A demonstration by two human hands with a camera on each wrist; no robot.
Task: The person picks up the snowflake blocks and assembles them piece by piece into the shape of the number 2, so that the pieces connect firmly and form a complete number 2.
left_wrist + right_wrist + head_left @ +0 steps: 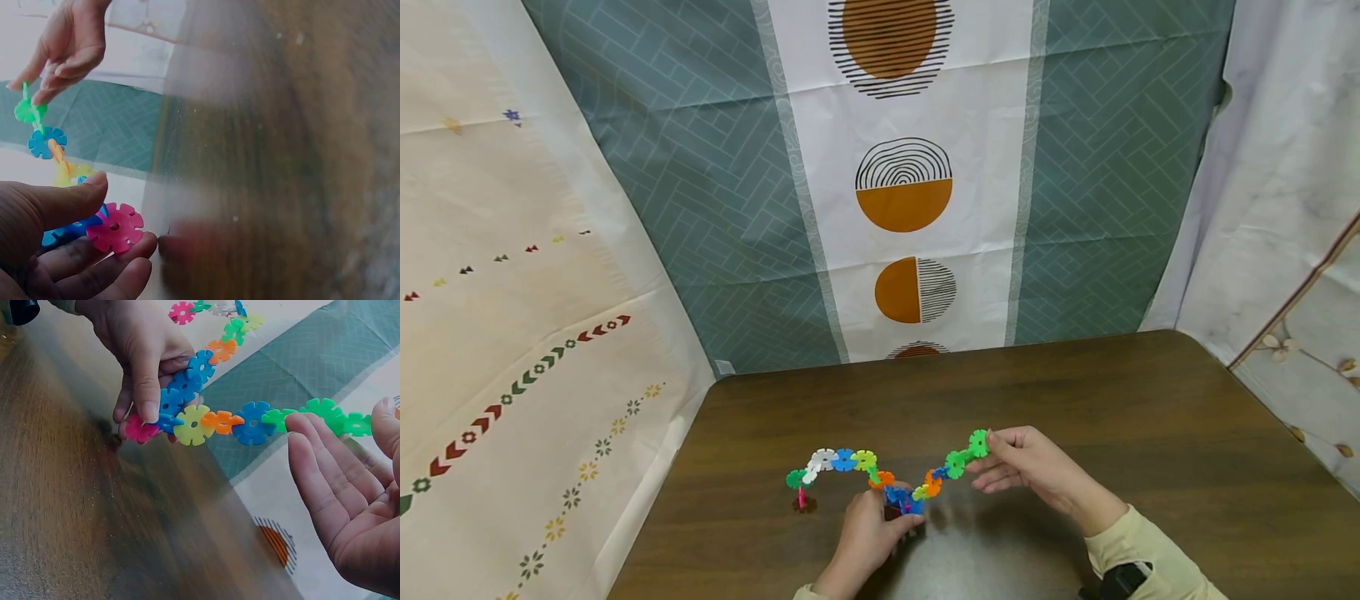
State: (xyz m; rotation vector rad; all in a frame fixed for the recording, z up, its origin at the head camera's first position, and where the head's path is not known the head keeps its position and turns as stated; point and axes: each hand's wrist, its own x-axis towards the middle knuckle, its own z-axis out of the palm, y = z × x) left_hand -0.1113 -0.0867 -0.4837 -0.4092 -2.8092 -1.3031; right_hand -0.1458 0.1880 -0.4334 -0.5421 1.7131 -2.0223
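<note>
A chain of interlocked notched snowflake discs in several colours spans both hands above the table. My left hand grips its middle, thumb over the blue discs. Beside that thumb sticks out a pink disc. At the chain's other end, my right hand pinches the last green disc between thumb and fingers. From there, more green, blue, orange and yellow discs run down to the left hand. The left part arches through white ones to a dark green disc, with a pink disc below it.
The brown wooden table extends around both hands. A brown disc shows under the chain's left end. Behind the table hangs a teal and white patterned cloth; pale cloths hang at the sides. A black strap circles the right wrist.
</note>
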